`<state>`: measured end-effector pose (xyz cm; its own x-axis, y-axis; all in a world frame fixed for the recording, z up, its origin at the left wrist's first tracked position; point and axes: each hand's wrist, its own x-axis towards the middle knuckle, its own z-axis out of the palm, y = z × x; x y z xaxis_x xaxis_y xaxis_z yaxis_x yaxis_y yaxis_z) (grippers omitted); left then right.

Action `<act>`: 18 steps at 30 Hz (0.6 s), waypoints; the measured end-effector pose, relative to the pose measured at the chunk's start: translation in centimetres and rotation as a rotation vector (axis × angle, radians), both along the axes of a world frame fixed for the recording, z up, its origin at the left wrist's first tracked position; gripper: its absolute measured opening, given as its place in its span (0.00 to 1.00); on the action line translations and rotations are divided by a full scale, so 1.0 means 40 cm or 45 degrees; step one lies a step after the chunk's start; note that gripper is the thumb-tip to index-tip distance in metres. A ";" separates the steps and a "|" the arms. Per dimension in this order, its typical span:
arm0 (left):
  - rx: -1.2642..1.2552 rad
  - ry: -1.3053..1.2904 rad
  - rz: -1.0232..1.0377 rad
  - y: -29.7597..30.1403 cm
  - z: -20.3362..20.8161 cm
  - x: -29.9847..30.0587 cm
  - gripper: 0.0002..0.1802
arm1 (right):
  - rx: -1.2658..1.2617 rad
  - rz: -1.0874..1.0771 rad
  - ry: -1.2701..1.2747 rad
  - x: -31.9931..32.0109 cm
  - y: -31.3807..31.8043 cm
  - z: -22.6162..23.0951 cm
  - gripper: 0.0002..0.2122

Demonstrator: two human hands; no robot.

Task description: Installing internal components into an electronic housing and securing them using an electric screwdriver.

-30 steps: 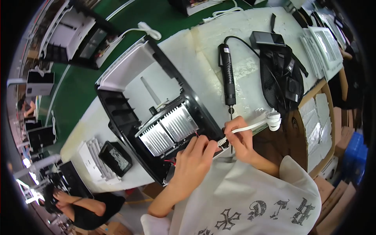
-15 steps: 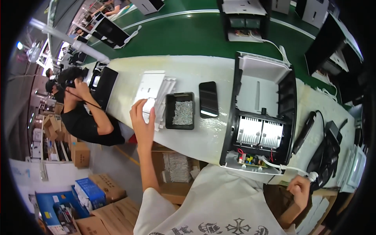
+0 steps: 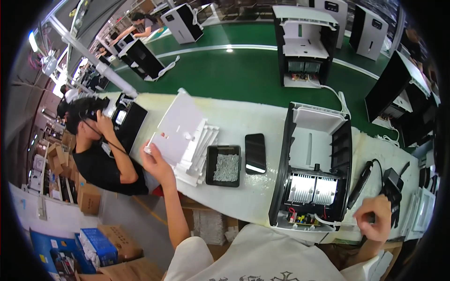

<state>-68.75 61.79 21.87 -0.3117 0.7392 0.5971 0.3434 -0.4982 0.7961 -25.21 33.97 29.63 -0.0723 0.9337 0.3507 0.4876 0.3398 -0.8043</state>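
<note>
Pinched along its near left edge, a thin white plastic panel (image 3: 180, 117) is tilted up in my left hand (image 3: 158, 164). Under and beside it lies a stack of white panels (image 3: 199, 152) on the table. My right hand (image 3: 375, 218) is closed in the air at the table's right side, near a black power tool (image 3: 392, 185); what it holds, if anything, is hidden. Between my hands, an opened appliance housing (image 3: 313, 136) lies with its ribbed metal blocks, wires and circuit board showing. A black tray (image 3: 224, 166) of small screws sits right of the stack.
A black phone (image 3: 255, 153) lies between tray and housing. A dark handheld tool (image 3: 362, 182) rests right of the housing. Beyond the table, several appliances stand on a green conveyor (image 3: 225, 61). A co-worker (image 3: 101, 154) in black is at the left, with cartons (image 3: 89, 196) behind.
My left hand has closed on the top white panel and tilted it up off the stack. My right hand has risen from the white plug toward the black power tool. The view has tilted upward.
</note>
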 end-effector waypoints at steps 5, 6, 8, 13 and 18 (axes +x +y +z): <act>-0.129 -0.166 -0.589 -0.018 0.018 0.179 0.15 | 0.234 -0.124 -0.490 -0.069 0.187 0.095 0.19; -0.158 -0.194 -0.682 -0.041 0.019 0.211 0.15 | 0.273 -0.089 -0.530 -0.074 0.234 0.104 0.23; -0.187 -0.231 -0.860 -0.053 0.036 0.288 0.16 | 0.325 -0.085 -0.624 -0.062 0.302 0.112 0.31; -0.334 -1.010 -1.020 -0.098 0.107 0.454 0.21 | -0.122 -0.019 0.217 0.023 0.310 0.062 0.44; -0.516 -1.069 -1.439 -0.214 0.050 0.606 0.18 | -0.180 -0.017 0.768 -0.008 0.294 -0.055 0.31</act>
<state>-44.51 53.25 23.88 0.3912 0.8904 0.2326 -0.6950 0.1201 0.7090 -25.51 45.75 27.43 0.1125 0.9736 0.1985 -0.0636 0.2064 -0.9764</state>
